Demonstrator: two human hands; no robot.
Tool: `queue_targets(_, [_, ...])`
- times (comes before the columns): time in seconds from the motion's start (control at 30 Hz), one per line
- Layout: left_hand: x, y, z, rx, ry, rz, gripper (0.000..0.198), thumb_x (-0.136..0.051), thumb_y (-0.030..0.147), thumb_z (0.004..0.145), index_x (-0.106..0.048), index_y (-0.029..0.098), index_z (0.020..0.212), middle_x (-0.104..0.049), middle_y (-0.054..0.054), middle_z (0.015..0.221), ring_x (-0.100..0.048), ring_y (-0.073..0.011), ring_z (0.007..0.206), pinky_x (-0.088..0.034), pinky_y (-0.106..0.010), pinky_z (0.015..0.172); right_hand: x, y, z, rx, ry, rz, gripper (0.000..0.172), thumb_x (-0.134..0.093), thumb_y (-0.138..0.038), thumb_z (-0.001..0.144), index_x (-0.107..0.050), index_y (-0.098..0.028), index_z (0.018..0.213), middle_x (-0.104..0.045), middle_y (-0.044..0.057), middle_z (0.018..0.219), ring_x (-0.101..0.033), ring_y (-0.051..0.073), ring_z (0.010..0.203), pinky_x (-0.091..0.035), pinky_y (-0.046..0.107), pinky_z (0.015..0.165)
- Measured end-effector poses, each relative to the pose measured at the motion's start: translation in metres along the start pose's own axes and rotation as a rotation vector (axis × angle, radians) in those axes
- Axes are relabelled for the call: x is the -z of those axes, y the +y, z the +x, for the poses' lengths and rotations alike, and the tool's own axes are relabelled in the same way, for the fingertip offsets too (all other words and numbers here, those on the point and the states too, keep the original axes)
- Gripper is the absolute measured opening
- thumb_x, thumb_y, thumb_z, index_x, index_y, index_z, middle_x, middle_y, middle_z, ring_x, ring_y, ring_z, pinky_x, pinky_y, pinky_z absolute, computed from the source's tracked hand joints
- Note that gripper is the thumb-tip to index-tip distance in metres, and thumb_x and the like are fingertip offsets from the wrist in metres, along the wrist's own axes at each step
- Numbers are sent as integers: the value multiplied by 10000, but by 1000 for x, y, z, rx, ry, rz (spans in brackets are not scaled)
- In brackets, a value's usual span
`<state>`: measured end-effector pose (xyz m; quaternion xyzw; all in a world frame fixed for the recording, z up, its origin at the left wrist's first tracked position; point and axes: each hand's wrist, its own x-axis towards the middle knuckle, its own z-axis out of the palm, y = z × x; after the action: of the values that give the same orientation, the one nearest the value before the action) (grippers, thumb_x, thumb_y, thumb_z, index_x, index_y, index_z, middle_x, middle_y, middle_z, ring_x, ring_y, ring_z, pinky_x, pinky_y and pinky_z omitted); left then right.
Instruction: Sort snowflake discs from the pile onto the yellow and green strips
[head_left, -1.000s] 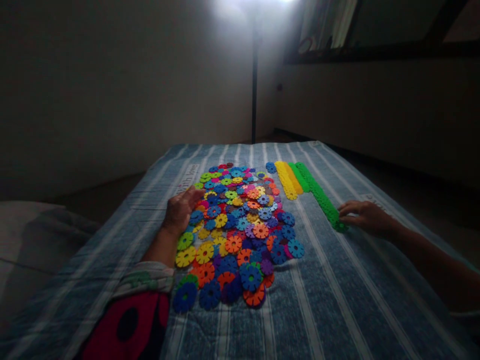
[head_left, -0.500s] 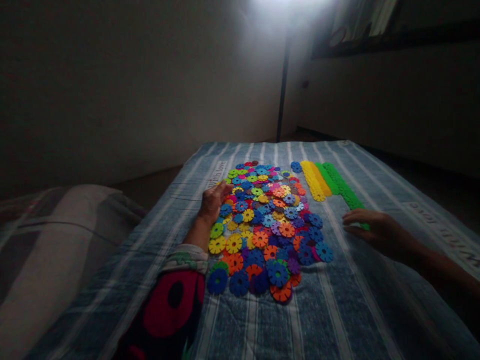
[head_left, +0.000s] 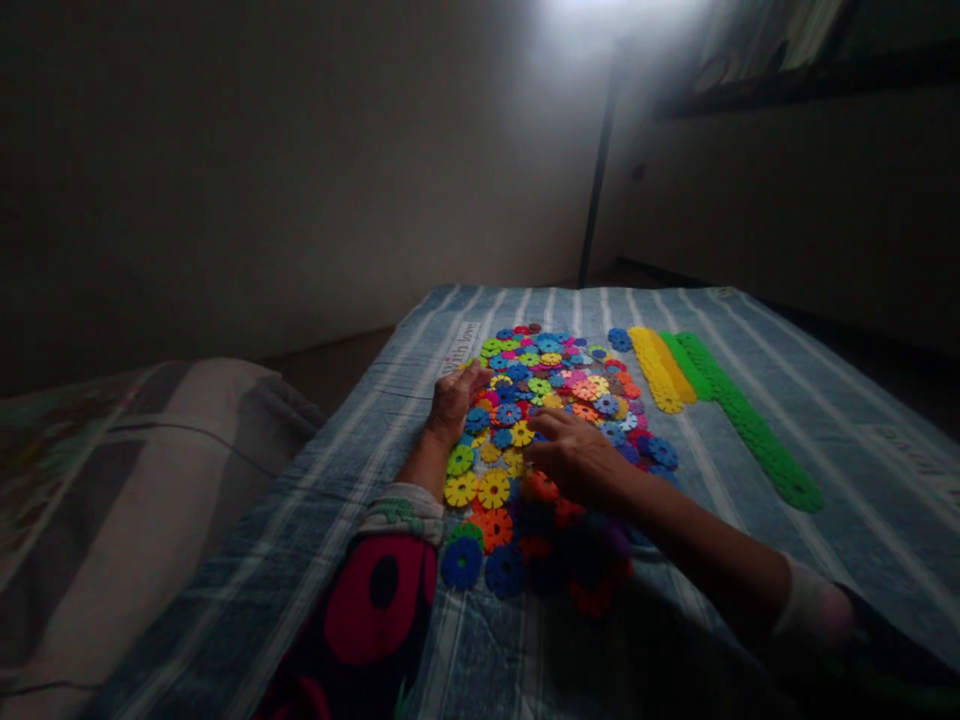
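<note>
A spread of notched, flower-shaped plastic discs in many colours (head_left: 523, 433) lies overlapping on a striped blue cloth. My left hand (head_left: 455, 402) rests at the left edge of this pile, fingers stretched over it towards the yellow-green and blue discs. Over the middle of the pile is my right hand (head_left: 574, 450), its thumb and forefinger apart beside a yellow disc. Nothing held shows in either hand. To the right, discs lie in overlapping rows by colour: a yellow row (head_left: 656, 372), an orange-yellow row (head_left: 677, 370), a short green row (head_left: 688, 368) and a longer green row (head_left: 757, 430).
A few blue discs (head_left: 620, 339) lie left of the yellow row. The cloth-covered surface (head_left: 360, 420) has a far edge before the wall. A pale striped cushion or bedding (head_left: 202, 470) is at the left, and a lamp pole (head_left: 598, 180) stands behind.
My right hand has moved left from the near end of the long green row to the middle of the pile. My left hand stays at the pile's edge. The view has shifted slightly left.
</note>
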<state>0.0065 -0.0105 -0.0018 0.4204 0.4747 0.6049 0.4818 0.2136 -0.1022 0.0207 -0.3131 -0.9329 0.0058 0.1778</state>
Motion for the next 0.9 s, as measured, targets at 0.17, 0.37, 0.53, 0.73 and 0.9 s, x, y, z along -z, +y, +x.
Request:
queue_targets(0.17, [-1, 0, -2, -6, 11, 11, 498, -773, 616, 600, -690, 142, 725, -750, -133, 829, -702, -283, 984, -508, -391, 926, -10, 2, 32, 77, -156, -81, 194, -562, -193, 924, -753, -215, 951, -631, 117, 1051, -521, 259, 1084, -480, 380, 887])
queue_targets(0.37, [1, 0, 3, 3, 6, 0, 464, -779, 592, 604, -665, 150, 687, -747, -128, 810, -703, -281, 979, -512, -395, 921, -6, 7, 50, 107, -275, -120, 178, -585, -201, 902, -750, -221, 964, -631, 106, 1103, -518, 264, 1114, -492, 356, 842])
queue_targets(0.53, [1, 2, 5, 24, 29, 5, 410, -761, 541, 654, -679, 144, 715, -744, -117, 807, -709, -257, 950, -521, -367, 903, -1, 6, 55, 92, -255, -117, 179, -604, -170, 865, -750, -230, 950, -642, 81, 1096, -531, 251, 1095, -501, 336, 823])
queue_targets(0.73, [-2, 5, 3, 21, 36, 19, 401, -755, 532, 674, -689, 140, 729, -743, -119, 804, -713, -254, 930, -535, -364, 877, 4, 6, 45, 59, -115, 144, 174, -653, -72, 806, -681, -190, 680, -682, 10, 940, -587, 180, 955, -491, 270, 848])
queue_targets(0.9, [-1, 7, 2, 10, 18, 21, 449, -773, 572, 627, -694, 142, 728, -745, -117, 796, -706, -271, 958, -536, -378, 880, 31, 55, 11, -119, 83, 420, 136, -677, -116, 791, -696, -192, 680, -705, 36, 1024, -654, 186, 956, -521, 318, 829])
